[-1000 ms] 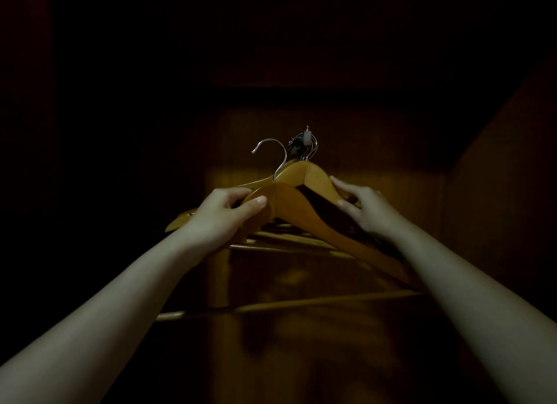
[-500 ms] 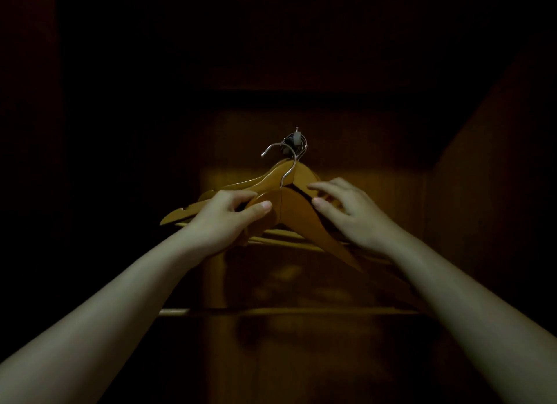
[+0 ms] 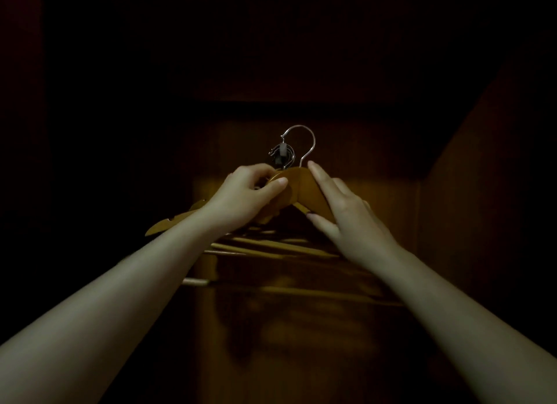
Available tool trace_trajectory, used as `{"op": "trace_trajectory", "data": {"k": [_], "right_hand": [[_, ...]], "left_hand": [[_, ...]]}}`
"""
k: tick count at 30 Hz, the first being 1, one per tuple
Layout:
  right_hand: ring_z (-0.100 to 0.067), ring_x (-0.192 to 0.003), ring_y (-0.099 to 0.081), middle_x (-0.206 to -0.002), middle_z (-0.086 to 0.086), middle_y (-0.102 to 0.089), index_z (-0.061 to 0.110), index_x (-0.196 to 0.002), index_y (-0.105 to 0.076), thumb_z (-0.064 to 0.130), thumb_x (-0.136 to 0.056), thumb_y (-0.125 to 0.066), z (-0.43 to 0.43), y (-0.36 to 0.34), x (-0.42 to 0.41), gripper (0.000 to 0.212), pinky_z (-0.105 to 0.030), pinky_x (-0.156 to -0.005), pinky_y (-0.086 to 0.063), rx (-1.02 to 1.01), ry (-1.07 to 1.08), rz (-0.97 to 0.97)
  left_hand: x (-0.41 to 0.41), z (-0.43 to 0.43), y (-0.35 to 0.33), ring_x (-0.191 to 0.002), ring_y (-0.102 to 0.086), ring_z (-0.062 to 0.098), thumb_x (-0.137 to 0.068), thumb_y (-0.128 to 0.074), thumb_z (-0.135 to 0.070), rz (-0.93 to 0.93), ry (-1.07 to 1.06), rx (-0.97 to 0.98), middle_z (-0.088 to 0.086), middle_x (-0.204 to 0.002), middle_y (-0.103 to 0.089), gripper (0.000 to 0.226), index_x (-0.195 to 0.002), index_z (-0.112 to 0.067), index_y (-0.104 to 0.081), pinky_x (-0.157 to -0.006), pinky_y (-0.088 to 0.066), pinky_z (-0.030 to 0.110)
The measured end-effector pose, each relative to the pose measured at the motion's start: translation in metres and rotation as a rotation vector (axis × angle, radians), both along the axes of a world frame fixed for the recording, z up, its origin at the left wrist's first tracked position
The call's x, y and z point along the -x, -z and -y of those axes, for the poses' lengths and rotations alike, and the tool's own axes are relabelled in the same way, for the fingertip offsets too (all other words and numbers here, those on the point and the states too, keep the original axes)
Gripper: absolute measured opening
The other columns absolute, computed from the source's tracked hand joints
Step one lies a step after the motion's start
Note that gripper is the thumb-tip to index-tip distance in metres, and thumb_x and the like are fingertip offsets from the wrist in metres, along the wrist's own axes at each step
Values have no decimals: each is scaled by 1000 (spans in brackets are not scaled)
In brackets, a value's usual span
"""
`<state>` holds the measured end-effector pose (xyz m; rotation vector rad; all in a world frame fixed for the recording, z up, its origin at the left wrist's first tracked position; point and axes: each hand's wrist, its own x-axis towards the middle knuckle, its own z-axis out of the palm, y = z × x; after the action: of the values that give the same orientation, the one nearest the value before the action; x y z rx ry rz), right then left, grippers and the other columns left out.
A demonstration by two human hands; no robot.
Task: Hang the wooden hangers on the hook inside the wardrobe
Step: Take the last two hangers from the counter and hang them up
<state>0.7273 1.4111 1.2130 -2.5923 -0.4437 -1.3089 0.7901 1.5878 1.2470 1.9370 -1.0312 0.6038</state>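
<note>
Single wide-angle view from head height, facing straight into the dark wardrobe and tilted slightly up, with a pale strip at the top edge of the frame. Close enough for both forearms to run in from the lower corners and meet near the centre, the left hand and right hand at arm's length against the dim back panel. No second view to share the scene.

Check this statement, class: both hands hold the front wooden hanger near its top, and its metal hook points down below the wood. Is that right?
Not quite. In the head view the metal hook stands up above the wooden hanger, not below it. The rest holds: the left hand and the right hand both hold the hanger near its top.
</note>
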Motion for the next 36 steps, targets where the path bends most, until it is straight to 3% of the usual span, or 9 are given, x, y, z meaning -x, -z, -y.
{"op": "trace_trajectory", "data": {"k": [4,8,15,18,22,25,28,33,36], "right_hand": [[-25,-119,-48,-135,-2,-41,31,-148,-3,28,-92,-53,15,-24,-28,75,-32,-93,-42,-98,15,-57],[-32,-124,-46,-138,-8,-42,28,-148,-6,27,-93,-53,23,-41,-53,72,-40,-99,-41,-98,48,-127],[-36,-123,-46,-135,-15,-46,20,-147,-11,24,-93,-52,12,-48,-85,68,-41,-97,-40,-46,63,-263],[-37,-123,-45,-136,-16,-43,18,-146,-11,22,-93,-52,2,-41,-91,67,-42,-95,-42,-43,85,-305],[-36,-113,-54,-133,-17,-46,17,-146,-10,20,-93,-52,-2,-26,-97,68,-39,-86,-47,28,149,-187],[-31,-114,-56,-140,-16,-41,16,-148,-4,18,-93,-52,1,-12,-105,72,-40,-97,-44,42,170,-103],[-26,-129,-45,-153,-14,-23,15,-148,3,20,-94,-50,8,-1,-118,76,-41,-113,-31,40,158,-64],[-23,-141,-27,-156,-11,-17,19,-148,9,27,-95,-46,17,3,-124,77,-37,-113,-29,55,119,-51],[-23,-144,-17,-157,-9,-13,19,-147,15,34,-97,-40,18,5,-118,76,-39,-116,-25,92,164,-53]], "left_hand": [[-21,7,-24,-91,-54,7,-81,-64,-42,363,-349,-242,-11,-105,-52,49,-124,-25,-47,-77,-50,26],[-42,17,-41,-88,-54,11,-78,-69,-38,466,-486,-400,-4,-110,-54,51,-122,-22,-47,-68,-47,21],[-65,10,-22,-97,-60,18,-85,-62,-31,362,-544,-373,2,-116,-57,44,-124,-19,-45,-79,-55,33],[-75,6,-8,-90,-59,14,-87,-60,-32,288,-538,-359,3,-112,-59,41,-122,-19,-45,-71,-53,26],[-86,12,14,-92,-60,13,-90,-55,-33,158,-550,-295,4,-115,-59,50,-135,-22,-35,-75,-53,25],[-91,19,30,-102,-60,15,-92,-51,-30,178,-583,-253,4,-121,-58,53,-139,-21,-30,-81,-48,22],[-93,23,41,-108,-57,17,-93,-49,-27,257,-604,-187,3,-122,-58,49,-138,-19,-33,-88,-43,25],[-97,27,50,-104,-58,17,-94,-44,-28,311,-652,-172,2,-116,-59,42,-134,-20,-34,-95,-47,36],[-95,29,50,-119,-51,20,-96,-39,-32,224,-729,-234,5,-127,-54,47,-139,-17,-27,-109,-33,41]]}}
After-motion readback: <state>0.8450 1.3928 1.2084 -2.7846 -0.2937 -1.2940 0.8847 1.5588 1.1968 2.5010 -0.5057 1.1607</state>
